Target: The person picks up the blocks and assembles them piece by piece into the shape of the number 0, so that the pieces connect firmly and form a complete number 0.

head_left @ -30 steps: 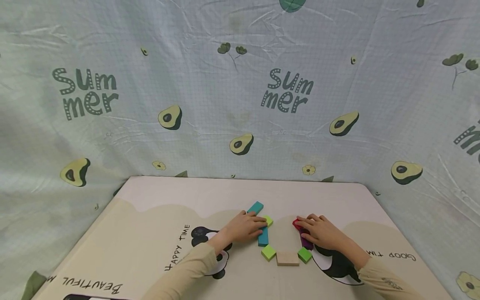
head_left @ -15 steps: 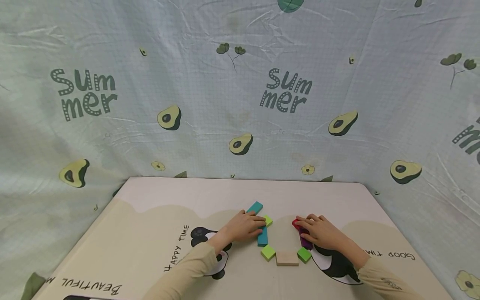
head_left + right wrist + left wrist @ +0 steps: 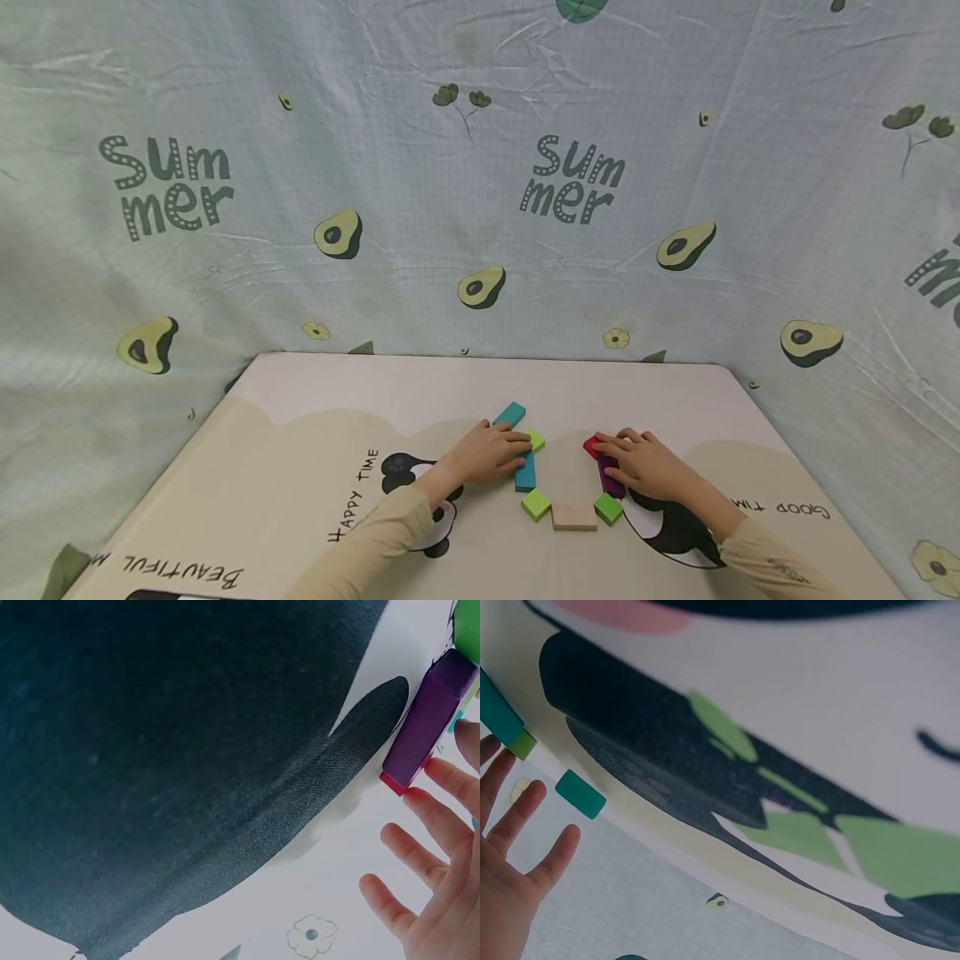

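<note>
In the head view my left hand [image 3: 491, 452] lies over the left side of a curved row of blocks. Its fingertips touch a lime block [image 3: 536, 441] between a teal block [image 3: 526, 473] and a farther teal block [image 3: 512, 414]. The left wrist view has these fingers spread, the lime block [image 3: 522, 745] by the index fingertip. On the opposite side, my right hand [image 3: 647, 467] has its fingertips at a red block [image 3: 592, 447], with the thumb beside a purple block [image 3: 611, 479]. Spread, fairly straight fingers show in the right wrist view near the purple block [image 3: 427, 724].
At the near end of the row sit a lime block [image 3: 536, 505], a plain wooden block [image 3: 574, 516] and a green block [image 3: 608, 508]. The table [image 3: 322, 379] bears panda prints and lettering. A printed curtain [image 3: 405, 192] hangs behind it.
My right hand's fingers have drawn back slightly to the right, so more of the red block shows. The left hand and the other blocks stay in place.
</note>
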A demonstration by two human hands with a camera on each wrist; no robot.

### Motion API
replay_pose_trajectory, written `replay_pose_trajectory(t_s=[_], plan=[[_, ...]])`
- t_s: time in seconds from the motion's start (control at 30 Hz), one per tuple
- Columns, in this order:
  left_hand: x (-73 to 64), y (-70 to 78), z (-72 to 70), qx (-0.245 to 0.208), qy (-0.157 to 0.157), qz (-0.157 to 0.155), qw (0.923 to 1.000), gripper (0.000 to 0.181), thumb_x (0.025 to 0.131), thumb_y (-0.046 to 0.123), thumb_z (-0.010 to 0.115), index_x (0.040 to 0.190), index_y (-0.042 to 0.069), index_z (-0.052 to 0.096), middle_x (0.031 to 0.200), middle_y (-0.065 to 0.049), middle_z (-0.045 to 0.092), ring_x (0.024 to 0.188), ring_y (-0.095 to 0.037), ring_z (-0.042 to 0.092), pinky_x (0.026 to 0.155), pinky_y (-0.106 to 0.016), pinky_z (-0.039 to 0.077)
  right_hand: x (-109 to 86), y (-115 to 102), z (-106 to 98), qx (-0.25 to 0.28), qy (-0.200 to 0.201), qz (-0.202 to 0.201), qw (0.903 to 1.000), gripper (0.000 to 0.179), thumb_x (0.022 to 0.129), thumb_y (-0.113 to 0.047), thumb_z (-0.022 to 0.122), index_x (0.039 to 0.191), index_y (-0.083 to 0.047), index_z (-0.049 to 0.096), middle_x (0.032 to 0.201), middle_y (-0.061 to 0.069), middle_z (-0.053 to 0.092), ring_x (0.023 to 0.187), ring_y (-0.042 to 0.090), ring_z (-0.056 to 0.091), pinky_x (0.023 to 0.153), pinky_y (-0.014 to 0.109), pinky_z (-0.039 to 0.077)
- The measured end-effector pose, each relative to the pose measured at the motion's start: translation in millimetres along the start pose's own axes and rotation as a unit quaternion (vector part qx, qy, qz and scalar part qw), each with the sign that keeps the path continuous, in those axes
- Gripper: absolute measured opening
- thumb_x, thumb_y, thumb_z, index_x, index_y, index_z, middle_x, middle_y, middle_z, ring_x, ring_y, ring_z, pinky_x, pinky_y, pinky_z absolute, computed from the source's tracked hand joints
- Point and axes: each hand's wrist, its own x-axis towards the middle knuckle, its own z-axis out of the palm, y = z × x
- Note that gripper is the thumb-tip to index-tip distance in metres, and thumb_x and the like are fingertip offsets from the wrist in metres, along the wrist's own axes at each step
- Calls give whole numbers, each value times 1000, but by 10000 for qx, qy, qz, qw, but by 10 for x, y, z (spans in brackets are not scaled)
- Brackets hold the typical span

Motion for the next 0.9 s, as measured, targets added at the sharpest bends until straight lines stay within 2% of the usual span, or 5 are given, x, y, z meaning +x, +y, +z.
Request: replay_pose_trajectory(t_s=[0.23,0.47,0.6,0.77,0.9], plan=[[-5,8,-10,84,14,2,10000,37,93,37,41,126,23,52,127,10,53,106,-10,51,74,-28,41,5,-4,-22,71,153,-75,9998,40,85,-32,56,121,-14,53,125,6,54,102,21,50,80,44,41],[-13,-2,-5,127,66,94,9999,37,93,37,41,126,23,51,128,9,52,107,-11,51,74,-29,41,5,-6,-23,87,37,-78,9999,39,87,-33,53,123,-19,53,128,5,52,104,21,49,81,44,40],[-24,-15,0,65,188,200,9996,37,93,36,41,126,22,51,128,8,53,106,-12,51,74,-30,41,-3,2,-10,116,81,-196,9997,34,88,-32,53,121,-25,55,129,6,52,103,20,49,79,43,40],[-47,-45,-9,-47,389,300,9988,35,93,34,43,124,21,53,126,6,54,108,-13,52,72,-29,40,-7,10,1,144,69,-178,9997,31,87,-31,53,118,-26,56,128,6,53,103,20,49,79,44,40],[-67,-69,-52,-129,395,274,9988,36,93,34,43,124,20,52,127,5,54,108,-13,52,73,-30,41,-5,18,4,132,79,-188,9997,30,87,-32,53,117,-26,57,127,5,53,102,20,49,79,43,40]])
